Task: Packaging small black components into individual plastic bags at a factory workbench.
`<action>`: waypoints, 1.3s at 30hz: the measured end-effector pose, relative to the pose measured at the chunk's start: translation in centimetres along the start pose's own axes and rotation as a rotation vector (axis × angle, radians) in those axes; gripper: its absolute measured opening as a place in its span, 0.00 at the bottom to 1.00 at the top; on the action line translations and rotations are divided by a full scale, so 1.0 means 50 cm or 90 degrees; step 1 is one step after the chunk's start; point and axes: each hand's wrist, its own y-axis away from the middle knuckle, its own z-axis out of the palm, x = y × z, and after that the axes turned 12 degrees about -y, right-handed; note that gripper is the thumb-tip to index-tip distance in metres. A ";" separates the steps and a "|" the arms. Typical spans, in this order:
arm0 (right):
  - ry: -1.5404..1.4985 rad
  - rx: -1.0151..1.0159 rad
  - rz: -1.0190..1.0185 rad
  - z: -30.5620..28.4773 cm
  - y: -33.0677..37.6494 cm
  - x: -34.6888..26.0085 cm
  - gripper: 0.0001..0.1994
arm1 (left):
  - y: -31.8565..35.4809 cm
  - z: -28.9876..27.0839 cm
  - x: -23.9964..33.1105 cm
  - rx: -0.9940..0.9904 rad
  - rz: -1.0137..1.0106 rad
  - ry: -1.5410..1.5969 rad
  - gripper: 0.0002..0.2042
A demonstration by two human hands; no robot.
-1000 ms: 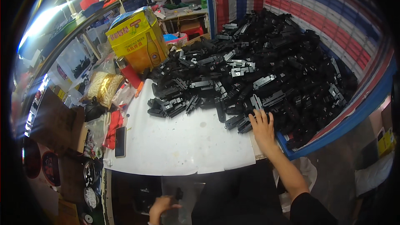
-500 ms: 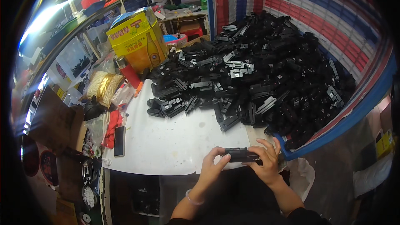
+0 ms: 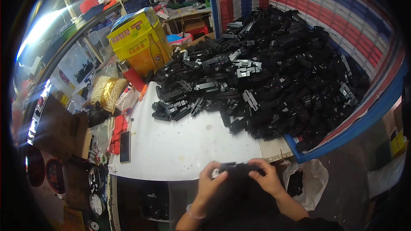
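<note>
Right now, the left hand (image 3: 209,184) and the right hand (image 3: 269,182) are clamping their fingers on opposite ends of a dark part (image 3: 237,168), which is sitting between both sets of fingertips by the near edge of the table (image 3: 276,149). Just beyond the fingers, a white sheet (image 3: 171,147) is covering much of the tabletop and showing small specks and smudges. Farther out, ahead of the right fingers, a great heap of black parts (image 3: 278,77) is spreading, some silvery pieces catching the light. Behind it, striped red, white and blue sheeting (image 3: 327,17) is rising like a wall. Well left of the left fingers, a phone (image 3: 125,146) is lying beside a red cloth (image 3: 116,137); farther beyond, a yellow carton (image 3: 136,45) is standing. Right of the right fingers, a white bag (image 3: 316,184) is gaping.
</note>
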 end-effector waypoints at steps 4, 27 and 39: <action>0.358 0.000 -0.151 -0.050 -0.020 0.020 0.15 | 0.051 -0.172 -0.012 -0.084 0.042 -0.327 0.15; 0.142 0.172 -0.175 -0.064 -0.072 0.032 0.14 | -0.072 0.116 -0.063 0.009 0.136 -0.156 0.20; -0.103 0.111 -0.121 -0.001 0.023 -0.008 0.15 | -0.026 0.059 0.021 0.002 0.166 -0.044 0.18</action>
